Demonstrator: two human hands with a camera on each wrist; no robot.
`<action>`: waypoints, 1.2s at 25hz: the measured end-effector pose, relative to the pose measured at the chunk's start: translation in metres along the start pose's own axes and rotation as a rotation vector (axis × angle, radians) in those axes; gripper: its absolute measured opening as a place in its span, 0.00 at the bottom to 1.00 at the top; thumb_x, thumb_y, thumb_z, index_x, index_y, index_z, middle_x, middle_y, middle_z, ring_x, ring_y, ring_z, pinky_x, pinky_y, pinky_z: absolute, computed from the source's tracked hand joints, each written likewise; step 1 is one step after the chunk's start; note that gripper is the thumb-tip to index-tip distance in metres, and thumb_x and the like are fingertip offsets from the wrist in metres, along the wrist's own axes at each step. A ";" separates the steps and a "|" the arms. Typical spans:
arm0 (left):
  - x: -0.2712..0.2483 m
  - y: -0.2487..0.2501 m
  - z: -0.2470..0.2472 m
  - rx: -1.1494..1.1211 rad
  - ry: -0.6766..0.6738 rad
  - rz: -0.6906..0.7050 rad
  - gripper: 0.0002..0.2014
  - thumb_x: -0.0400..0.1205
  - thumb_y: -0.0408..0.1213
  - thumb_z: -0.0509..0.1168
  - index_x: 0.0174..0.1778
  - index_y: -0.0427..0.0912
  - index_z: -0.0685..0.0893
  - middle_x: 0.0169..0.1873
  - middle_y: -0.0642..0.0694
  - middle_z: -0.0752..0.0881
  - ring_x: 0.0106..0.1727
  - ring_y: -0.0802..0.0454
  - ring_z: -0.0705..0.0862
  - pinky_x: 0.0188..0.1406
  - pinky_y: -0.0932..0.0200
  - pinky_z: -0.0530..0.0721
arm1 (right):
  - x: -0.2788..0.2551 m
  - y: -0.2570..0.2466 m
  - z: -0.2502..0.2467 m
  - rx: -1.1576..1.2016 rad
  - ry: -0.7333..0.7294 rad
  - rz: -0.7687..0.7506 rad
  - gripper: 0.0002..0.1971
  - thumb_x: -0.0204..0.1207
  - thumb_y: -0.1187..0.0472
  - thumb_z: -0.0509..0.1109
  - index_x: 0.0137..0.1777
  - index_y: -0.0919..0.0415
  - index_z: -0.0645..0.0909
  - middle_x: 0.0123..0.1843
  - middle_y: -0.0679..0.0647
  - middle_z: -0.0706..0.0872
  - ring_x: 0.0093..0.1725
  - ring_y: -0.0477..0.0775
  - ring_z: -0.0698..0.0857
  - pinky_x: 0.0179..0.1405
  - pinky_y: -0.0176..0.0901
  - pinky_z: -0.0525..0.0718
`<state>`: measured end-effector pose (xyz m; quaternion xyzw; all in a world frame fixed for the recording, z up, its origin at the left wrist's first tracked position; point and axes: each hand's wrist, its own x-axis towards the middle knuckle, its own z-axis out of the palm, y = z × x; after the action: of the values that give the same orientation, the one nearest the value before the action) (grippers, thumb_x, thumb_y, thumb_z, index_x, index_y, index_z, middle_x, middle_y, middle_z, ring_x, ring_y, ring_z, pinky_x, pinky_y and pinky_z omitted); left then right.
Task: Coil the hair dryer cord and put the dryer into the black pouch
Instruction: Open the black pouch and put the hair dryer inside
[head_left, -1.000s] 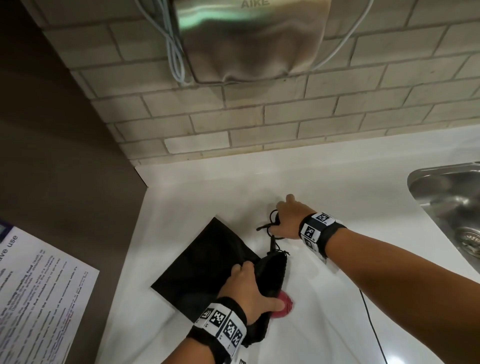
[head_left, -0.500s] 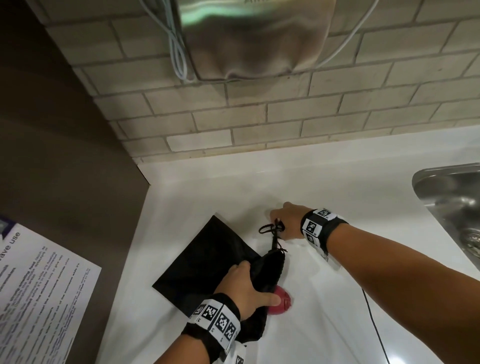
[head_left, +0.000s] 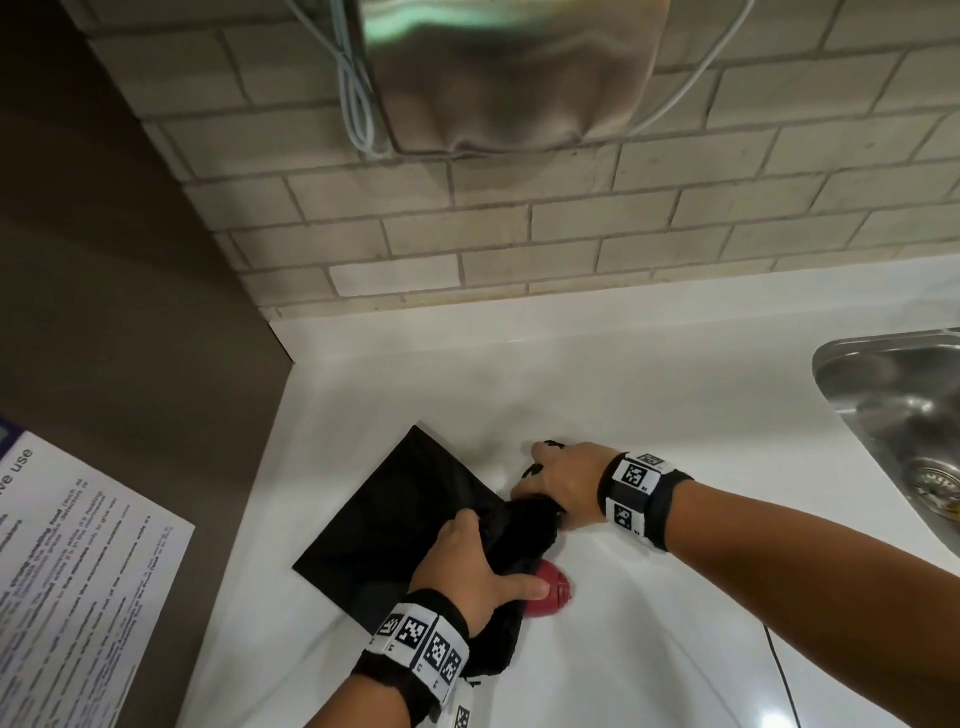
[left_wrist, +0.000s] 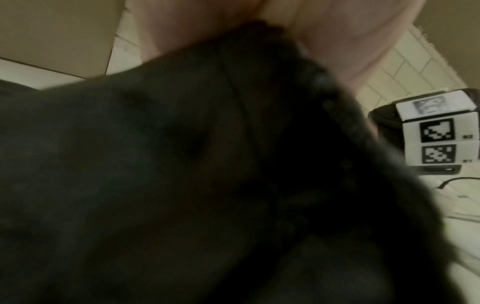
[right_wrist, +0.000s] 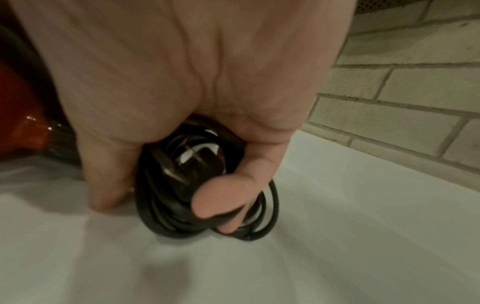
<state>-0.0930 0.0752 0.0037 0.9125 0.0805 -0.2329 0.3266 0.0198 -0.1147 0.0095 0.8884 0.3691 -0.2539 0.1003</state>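
Note:
The black pouch (head_left: 384, 525) lies on the white counter, its mouth end bunched up. My left hand (head_left: 467, 564) grips that bunched fabric (left_wrist: 182, 174), which fills the left wrist view. A red part of the hair dryer (head_left: 550, 595) pokes out beside my left thumb; the rest is hidden. My right hand (head_left: 558, 480) sits just beyond the pouch mouth and holds the coiled black cord (right_wrist: 205, 185), fingers curled round the loops with the plug (right_wrist: 187, 164) in the middle. Red plastic (right_wrist: 23, 127) shows at the left edge of the right wrist view.
A steel sink (head_left: 904, 415) is set in the counter at right. A tiled wall with a metal hand dryer (head_left: 509, 73) stands behind. A brown panel bearing a printed notice (head_left: 67, 587) bounds the left side. A thin black cable (head_left: 784, 680) runs along the counter near my right forearm.
My right hand has moved back toward the pouch mouth with the coiled cord, closing the gap to my left hand. The left hand keeps its grip on the pouch.

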 end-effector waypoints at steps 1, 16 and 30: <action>-0.002 0.000 0.000 0.014 0.016 -0.005 0.48 0.55 0.69 0.83 0.65 0.50 0.73 0.62 0.52 0.80 0.60 0.51 0.85 0.60 0.49 0.89 | 0.001 -0.001 0.002 0.011 0.006 -0.006 0.33 0.73 0.38 0.78 0.78 0.32 0.73 0.74 0.59 0.73 0.61 0.66 0.86 0.51 0.52 0.87; 0.000 -0.001 -0.143 -0.649 0.479 -0.113 0.27 0.83 0.60 0.62 0.62 0.39 0.86 0.60 0.37 0.88 0.61 0.38 0.85 0.68 0.43 0.81 | -0.072 0.048 -0.022 0.407 0.239 0.206 0.09 0.71 0.48 0.69 0.51 0.41 0.81 0.44 0.46 0.87 0.36 0.49 0.89 0.34 0.42 0.84; 0.020 0.078 -0.106 -1.170 0.038 -0.134 0.12 0.75 0.43 0.76 0.43 0.37 0.95 0.42 0.32 0.94 0.42 0.36 0.92 0.53 0.41 0.90 | -0.040 -0.046 -0.105 1.728 0.954 -0.192 0.10 0.74 0.65 0.71 0.55 0.58 0.85 0.51 0.69 0.89 0.47 0.69 0.88 0.48 0.62 0.90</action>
<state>-0.0128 0.0814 0.1097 0.5775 0.2588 -0.1534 0.7589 0.0034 -0.0676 0.1204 0.6318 0.1290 -0.0587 -0.7620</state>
